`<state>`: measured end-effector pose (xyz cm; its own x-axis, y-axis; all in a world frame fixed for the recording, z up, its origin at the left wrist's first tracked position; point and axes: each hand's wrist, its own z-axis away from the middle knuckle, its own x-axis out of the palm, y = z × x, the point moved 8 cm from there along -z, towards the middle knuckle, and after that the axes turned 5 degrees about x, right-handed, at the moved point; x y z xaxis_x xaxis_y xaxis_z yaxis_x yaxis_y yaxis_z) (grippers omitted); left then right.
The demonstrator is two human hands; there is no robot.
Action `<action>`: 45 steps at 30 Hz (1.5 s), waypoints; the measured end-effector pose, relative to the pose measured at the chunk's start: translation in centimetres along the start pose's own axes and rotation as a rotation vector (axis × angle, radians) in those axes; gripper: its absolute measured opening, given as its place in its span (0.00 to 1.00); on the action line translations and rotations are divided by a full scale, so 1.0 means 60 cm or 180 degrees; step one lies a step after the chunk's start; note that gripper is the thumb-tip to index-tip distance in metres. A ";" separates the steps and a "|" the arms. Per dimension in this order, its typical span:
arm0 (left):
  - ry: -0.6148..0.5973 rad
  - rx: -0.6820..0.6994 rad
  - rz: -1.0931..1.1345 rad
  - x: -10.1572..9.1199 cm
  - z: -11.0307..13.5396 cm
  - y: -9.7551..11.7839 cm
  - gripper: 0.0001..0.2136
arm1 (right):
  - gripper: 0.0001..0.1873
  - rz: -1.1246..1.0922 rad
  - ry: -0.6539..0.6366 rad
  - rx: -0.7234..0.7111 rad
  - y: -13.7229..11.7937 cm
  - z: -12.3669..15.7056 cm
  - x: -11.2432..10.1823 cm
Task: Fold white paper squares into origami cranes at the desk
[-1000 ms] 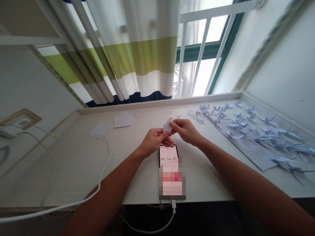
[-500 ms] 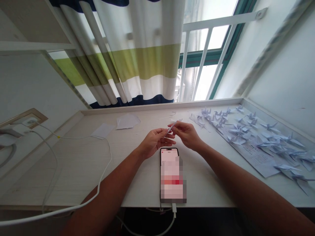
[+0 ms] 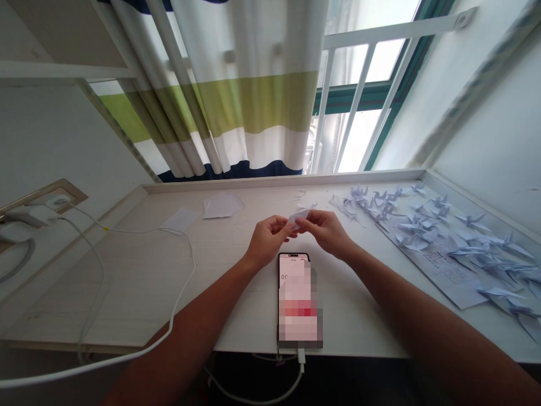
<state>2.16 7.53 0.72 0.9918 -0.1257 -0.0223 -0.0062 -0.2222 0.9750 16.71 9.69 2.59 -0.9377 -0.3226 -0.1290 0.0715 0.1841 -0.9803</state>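
Note:
Between my two hands, just above the desk, is a small folded piece of white paper (image 3: pixel 299 216). My left hand (image 3: pixel 270 239) pinches its left side, with thumb and curled fingers closed. My right hand (image 3: pixel 326 230) grips its right side between thumb and fingers. The fingers cover the paper's lower part, so its exact folds cannot be made out. Directly below the hands lies a phone (image 3: pixel 292 282) with a lit pink screen, partly blurred out. Folded paper cranes (image 3: pixel 416 225) are clustered to the right of my right hand.
A stack of white paper squares (image 3: pixel 223 205) and a loose sheet (image 3: pixel 180 220) lie left of my hands. Paper scraps (image 3: pixel 344 207) are near the cranes, which partly rest on a printed sheet (image 3: pixel 454 282). A white cable (image 3: pixel 186 285) crosses my left forearm.
The paper has turned from nearly edge-on to showing a broader face. My left fingers, spread before, have curled in around it. The whole view has shifted slightly.

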 end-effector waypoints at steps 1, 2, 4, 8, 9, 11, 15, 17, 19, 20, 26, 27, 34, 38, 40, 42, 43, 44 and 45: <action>0.0030 0.0129 -0.0234 -0.003 0.000 0.006 0.18 | 0.23 0.0039 0.0009 -0.0009 -0.001 0.000 -0.001; 0.0054 0.0257 -0.0428 -0.006 0.001 0.012 0.17 | 0.23 0.0060 0.0000 -0.0006 -0.001 -0.001 -0.002; 0.0039 0.0415 -0.0614 -0.007 0.001 0.018 0.17 | 0.23 0.0043 -0.0025 0.0013 0.001 -0.002 -0.004; -0.0106 0.0211 -0.0332 0.000 -0.001 0.005 0.20 | 0.23 -0.0154 0.0167 -0.0033 0.008 -0.003 -0.015; -0.0107 0.0132 -0.0223 0.002 -0.001 0.000 0.21 | 0.26 -0.0143 0.0273 -0.0084 0.008 -0.002 -0.019; -0.0067 0.0007 -0.0002 0.004 -0.001 -0.008 0.21 | 0.28 0.0114 0.0405 -0.0248 0.001 0.002 -0.021; 0.0156 -0.0052 0.0219 -0.002 -0.002 -0.012 0.23 | 0.15 0.1024 0.0201 -0.0668 -0.027 0.012 -0.001; 0.0322 -0.0046 0.0251 -0.009 -0.002 -0.013 0.23 | 0.13 0.1153 0.0092 -0.0721 -0.035 0.014 0.006; 0.0450 -0.0058 0.0277 -0.013 -0.002 -0.013 0.23 | 0.12 0.1067 0.0116 -0.0617 -0.033 0.013 0.005; 0.0491 -0.0069 0.0291 -0.014 -0.002 -0.014 0.22 | 0.13 0.0992 0.0171 -0.0538 -0.030 0.011 0.002; 0.0575 0.0046 0.0120 -0.018 0.003 -0.003 0.19 | 0.17 0.0507 0.0484 -0.0380 -0.014 0.004 -0.009; 0.0566 0.0102 0.0055 -0.018 0.004 0.002 0.19 | 0.16 0.0459 0.0499 -0.0399 -0.015 0.005 -0.009; 0.0268 0.0473 -0.0436 -0.010 0.006 0.029 0.17 | 0.15 0.0350 0.0367 -0.0439 -0.021 0.011 0.003; 0.0249 0.0331 -0.0225 -0.014 0.001 0.017 0.16 | 0.16 0.0162 0.0350 -0.0356 -0.010 0.007 0.001; 0.0190 0.0267 -0.0168 -0.014 -0.001 0.012 0.17 | 0.13 0.0124 0.0459 -0.0332 -0.008 0.006 -0.004; 0.0155 0.0225 -0.0121 -0.013 -0.003 0.008 0.17 | 0.12 0.0100 0.0450 -0.0308 -0.009 0.006 -0.003; 0.0168 0.0220 -0.0093 -0.014 -0.003 0.007 0.17 | 0.11 0.0084 0.0417 -0.0294 -0.011 0.006 -0.002; 0.0203 0.0233 -0.0064 -0.015 -0.004 0.008 0.16 | 0.10 0.0066 0.0395 -0.0280 -0.012 0.006 0.000; 0.0240 0.0259 -0.0031 -0.016 -0.004 0.009 0.16 | 0.09 0.0044 0.0390 -0.0265 -0.013 0.006 0.000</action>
<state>1.21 7.79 1.30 0.9986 -0.0507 -0.0119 -0.0039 -0.3011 0.9536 16.79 9.20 3.29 -0.9717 -0.2046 -0.1182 0.0610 0.2658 -0.9621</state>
